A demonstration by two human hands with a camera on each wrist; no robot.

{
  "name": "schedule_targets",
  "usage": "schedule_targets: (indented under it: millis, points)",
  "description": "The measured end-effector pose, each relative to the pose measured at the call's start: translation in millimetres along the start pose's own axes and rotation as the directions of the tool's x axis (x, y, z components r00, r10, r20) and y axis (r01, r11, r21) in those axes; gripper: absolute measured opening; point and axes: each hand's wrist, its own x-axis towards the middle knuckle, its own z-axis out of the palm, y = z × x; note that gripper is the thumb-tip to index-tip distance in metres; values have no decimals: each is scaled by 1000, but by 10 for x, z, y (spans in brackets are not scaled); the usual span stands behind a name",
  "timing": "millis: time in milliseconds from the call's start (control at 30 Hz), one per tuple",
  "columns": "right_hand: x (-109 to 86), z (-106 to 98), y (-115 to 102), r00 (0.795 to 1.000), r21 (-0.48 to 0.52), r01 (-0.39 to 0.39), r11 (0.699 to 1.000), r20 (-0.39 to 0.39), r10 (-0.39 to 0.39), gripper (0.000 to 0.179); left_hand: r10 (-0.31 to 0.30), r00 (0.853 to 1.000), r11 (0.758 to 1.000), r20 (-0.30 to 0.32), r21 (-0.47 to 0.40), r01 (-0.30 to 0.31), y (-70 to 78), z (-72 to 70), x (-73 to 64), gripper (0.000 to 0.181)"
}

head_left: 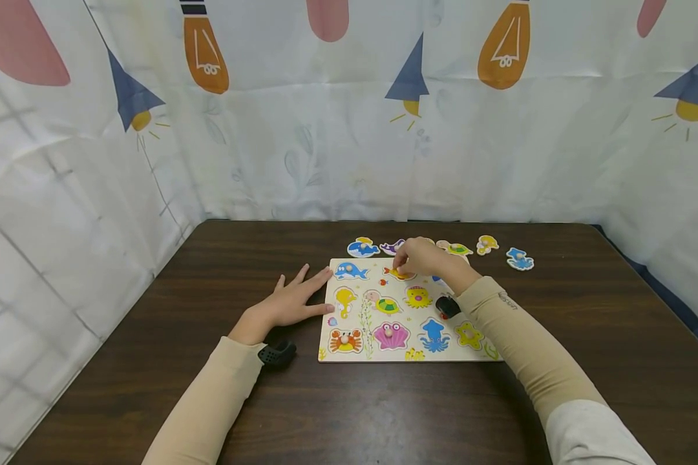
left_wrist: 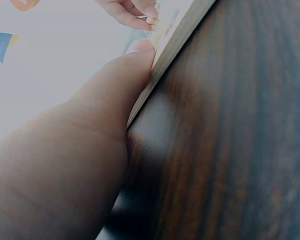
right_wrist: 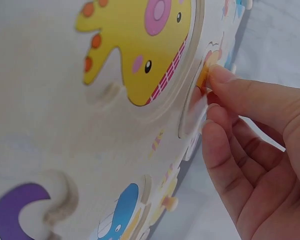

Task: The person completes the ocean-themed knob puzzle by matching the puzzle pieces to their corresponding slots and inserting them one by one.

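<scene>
A wooden sea-animal puzzle board (head_left: 363, 310) lies on the table. My left hand (head_left: 287, 302) rests at its left edge, fingers spread. In the left wrist view, the thumb (left_wrist: 140, 50) touches the board's edge. Over the top row, my right hand (head_left: 421, 257) pinches an orange fish piece (head_left: 400, 276) at the fish-shaped recess. The right wrist view shows thumb and fingertips at the orange piece (right_wrist: 205, 75), its knob mostly hidden by them. The crab (head_left: 344, 340) and pink shell (head_left: 391, 336) carry knobs in the bottom row.
Behind the board lie loose knobbed pieces: a blue whale (head_left: 362, 248), a purple one (head_left: 391, 247) partly hidden, a green turtle (head_left: 458, 249), a yellow seahorse (head_left: 486, 245) and a blue squid (head_left: 520, 259). A patterned curtain (head_left: 349, 148) hangs behind the dark table (head_left: 384, 413).
</scene>
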Motion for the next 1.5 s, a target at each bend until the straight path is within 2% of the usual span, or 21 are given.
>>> schedule_targets:
  millis: [333,533,700,867,1167,1500]
  points:
    - [1,-14,13,1000,-4,17,1000,14,-17,12,-3,1000,1000,2,-3,3,21,-16,4,91]
    - [-27,-1,31,1000,0,-2,1000,-6,2,11,-1,1000,1000,3,-1,1,20,-2,11,90]
    - [-111,17,69,999,15,20,1000,-32,-20,12,-3,1000,1000,4,1,3,12,14,10,91]
    - [-259,8,111,993,46,59,997,-109,-54,18,-8,1000,1000,8,8,8,-9,33,3,91]
    - [-529,-91,288,963,59,113,992,-252,-94,19,-11,1000,1000,6,1,11,-15,26,-26,91]
    - [-814,-207,601,925,82,95,992,-376,-57,25,-7,1000,1000,-7,3,7,-6,9,-4,91]
